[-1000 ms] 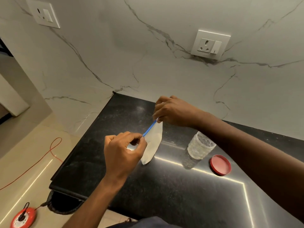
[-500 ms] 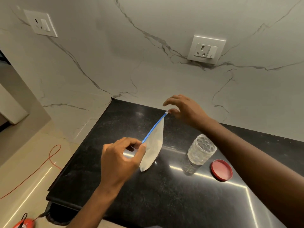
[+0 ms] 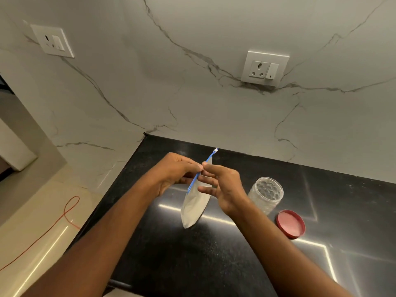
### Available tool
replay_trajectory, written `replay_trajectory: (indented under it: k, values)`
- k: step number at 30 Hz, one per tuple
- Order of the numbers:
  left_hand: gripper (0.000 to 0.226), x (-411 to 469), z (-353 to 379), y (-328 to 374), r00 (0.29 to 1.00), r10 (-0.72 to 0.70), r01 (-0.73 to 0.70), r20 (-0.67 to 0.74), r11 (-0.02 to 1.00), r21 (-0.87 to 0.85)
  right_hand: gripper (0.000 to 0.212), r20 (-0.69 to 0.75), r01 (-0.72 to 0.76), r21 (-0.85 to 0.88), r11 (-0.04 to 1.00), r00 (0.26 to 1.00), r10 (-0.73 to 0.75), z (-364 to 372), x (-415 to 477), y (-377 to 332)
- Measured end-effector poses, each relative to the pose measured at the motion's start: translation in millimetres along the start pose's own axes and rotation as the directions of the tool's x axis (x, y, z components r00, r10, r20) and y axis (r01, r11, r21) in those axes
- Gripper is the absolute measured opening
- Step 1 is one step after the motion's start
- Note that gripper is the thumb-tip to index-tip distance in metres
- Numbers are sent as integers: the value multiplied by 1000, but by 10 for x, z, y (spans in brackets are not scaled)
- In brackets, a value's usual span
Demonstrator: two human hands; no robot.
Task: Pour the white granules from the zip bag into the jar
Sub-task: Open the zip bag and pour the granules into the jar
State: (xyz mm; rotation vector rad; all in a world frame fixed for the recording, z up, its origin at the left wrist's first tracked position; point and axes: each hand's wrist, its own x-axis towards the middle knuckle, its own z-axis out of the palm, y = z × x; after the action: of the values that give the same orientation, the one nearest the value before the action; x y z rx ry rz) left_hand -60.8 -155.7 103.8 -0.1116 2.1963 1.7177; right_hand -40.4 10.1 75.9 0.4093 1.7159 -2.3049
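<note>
Both hands (image 3: 201, 174) pinch the zip bag (image 3: 196, 205) top, probably to pull it open beside the open jar (image 3: 266, 195).

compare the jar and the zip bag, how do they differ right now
The jar stands upright on the counter; the zip bag hangs in the air, pinched by the left hand and right hand. The jar is clear, rigid and looks empty; the bag is soft, with white granules in it. The jar's mouth is open, its red lid beside it.
</note>
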Motion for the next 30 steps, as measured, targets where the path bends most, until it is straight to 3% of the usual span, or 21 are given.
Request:
replay_trajectory:
  k: [12, 17, 22, 26, 30]
  values:
    - [12, -48, 17, -129, 999, -22, 27, 24, 970, -242, 18, 17, 33, 4, 999, 999, -33, -61, 0, 66]
    - [11, -30, 49, -183, 999, -29, 36, 33, 974, -224, 19, -9, 27, -68, 997, 1000, -27, -69, -11, 59]
    - [20, -44, 92, -180, 976, 152, -134, -153, 983, 124, 26, -4, 31, -156, 987, 999, -32, -85, -54, 30]
    - [17, -49, 11, -121, 894, 367, -199, -257, 840, 506, 29, -23, 49, -274, 960, 998, -57, -154, -114, -64]
    - [17, -44, -114, -16, 863, 442, -178, -243, 718, 673, 23, 5, 113, -423, 899, 992, -123, -235, -194, -136]
